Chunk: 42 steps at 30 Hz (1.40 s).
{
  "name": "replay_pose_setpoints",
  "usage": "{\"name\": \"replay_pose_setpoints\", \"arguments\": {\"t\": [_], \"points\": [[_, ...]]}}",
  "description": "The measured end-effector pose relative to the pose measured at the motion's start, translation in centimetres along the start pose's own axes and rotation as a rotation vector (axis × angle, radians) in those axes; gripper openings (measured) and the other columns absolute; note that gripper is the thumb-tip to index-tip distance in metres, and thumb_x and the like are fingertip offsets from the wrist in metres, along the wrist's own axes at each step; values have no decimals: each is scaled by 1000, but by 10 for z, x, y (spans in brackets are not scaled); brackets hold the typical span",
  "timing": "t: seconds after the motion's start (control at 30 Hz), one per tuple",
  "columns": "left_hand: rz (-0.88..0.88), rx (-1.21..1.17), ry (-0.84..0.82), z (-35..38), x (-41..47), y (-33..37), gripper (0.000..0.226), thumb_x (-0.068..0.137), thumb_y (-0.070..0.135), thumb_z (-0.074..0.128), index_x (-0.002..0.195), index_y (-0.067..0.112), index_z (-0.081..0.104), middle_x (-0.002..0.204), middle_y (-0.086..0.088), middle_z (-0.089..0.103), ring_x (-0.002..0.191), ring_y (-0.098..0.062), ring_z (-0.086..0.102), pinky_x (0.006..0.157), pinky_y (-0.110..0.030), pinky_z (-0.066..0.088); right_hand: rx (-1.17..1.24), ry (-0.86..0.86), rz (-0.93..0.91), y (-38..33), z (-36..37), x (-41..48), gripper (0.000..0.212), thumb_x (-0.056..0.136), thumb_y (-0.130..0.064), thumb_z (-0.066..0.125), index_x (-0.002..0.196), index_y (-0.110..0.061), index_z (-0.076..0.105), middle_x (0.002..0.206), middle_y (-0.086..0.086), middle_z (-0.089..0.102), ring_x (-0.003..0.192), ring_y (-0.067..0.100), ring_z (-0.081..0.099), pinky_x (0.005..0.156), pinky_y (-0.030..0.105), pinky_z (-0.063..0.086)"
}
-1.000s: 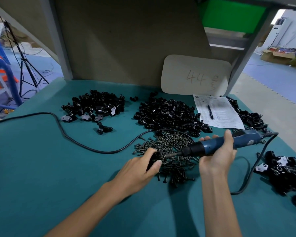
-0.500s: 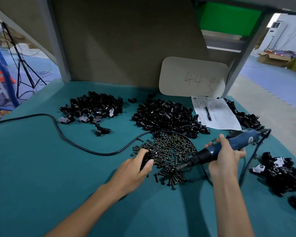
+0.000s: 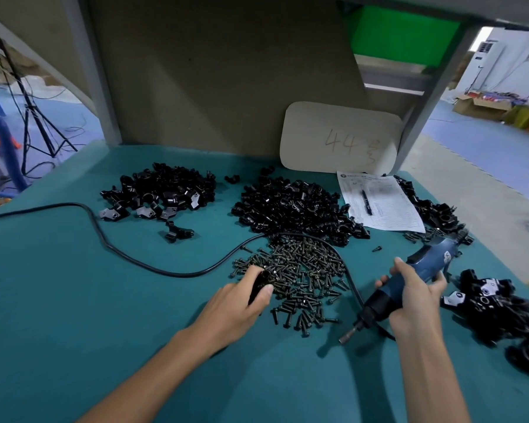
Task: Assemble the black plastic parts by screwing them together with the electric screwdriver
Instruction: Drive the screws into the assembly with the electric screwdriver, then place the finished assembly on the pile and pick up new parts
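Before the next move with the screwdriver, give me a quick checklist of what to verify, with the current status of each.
1. The left hand grips a black part: ok.
2. The right hand grips the electric screwdriver: ok.
3. A screw loaded on the bit: cannot tell, too small.
4. The bit lined up with the black part: not ok; it points down at the mat, apart from the part.
5. The screw pile within reach: ok; the left hand lies at its edge.
6. The cable clear of the work: not ok; it runs across the screw pile.
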<state>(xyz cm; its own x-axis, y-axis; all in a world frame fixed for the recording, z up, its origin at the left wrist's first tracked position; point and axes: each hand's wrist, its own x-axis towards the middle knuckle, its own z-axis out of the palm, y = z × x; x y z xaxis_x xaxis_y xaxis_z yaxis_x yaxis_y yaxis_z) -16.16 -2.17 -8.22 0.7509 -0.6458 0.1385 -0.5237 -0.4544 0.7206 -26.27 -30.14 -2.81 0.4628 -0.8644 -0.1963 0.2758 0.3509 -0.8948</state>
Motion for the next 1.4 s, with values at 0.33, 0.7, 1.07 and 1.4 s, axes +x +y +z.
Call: {"name": "replay_pose_setpoints", "arguments": {"t": [0.33, 0.7, 1.07, 1.4], "points": [[0, -4, -14, -1, -2, 2, 27, 99, 67, 29, 107, 43, 37, 65, 2, 52, 49, -8, 40, 46, -27, 30, 23, -7, 28, 1, -8, -4, 64, 91, -10, 77, 127, -29, 27, 104, 15, 71, 53, 20, 62, 52, 32, 55], [7, -2, -33, -7, -1, 16, 27, 100, 67, 28, 110, 43, 36, 64, 2, 51, 48, -7, 40, 46, -29, 32, -633, 107, -113, 16, -21, 9, 64, 96, -21, 71, 142, -21, 28, 118, 14, 59, 89, 28, 58, 81, 45, 49], [90, -16, 28, -39, 5, 63, 26, 96, 65, 30, 107, 43, 38, 69, 0, 59, 55, -12, 53, 52, -40, 44, -855, -544, -422, -12, 23, -65, 26, 96, -41, 65, 122, -38, 68, 112, -10, 72, 106, 10, 66, 95, 38, 55], [167, 159, 96, -64, 2, 93, 29, 93, 67, 28, 109, 44, 38, 67, 9, 57, 61, -7, 55, 52, -32, 41, -437, -769, -458, -18, 57, -113, 11, 101, -18, 64, 96, -26, 70, 86, -2, 72, 79, 12, 67, 73, 27, 57]]}}
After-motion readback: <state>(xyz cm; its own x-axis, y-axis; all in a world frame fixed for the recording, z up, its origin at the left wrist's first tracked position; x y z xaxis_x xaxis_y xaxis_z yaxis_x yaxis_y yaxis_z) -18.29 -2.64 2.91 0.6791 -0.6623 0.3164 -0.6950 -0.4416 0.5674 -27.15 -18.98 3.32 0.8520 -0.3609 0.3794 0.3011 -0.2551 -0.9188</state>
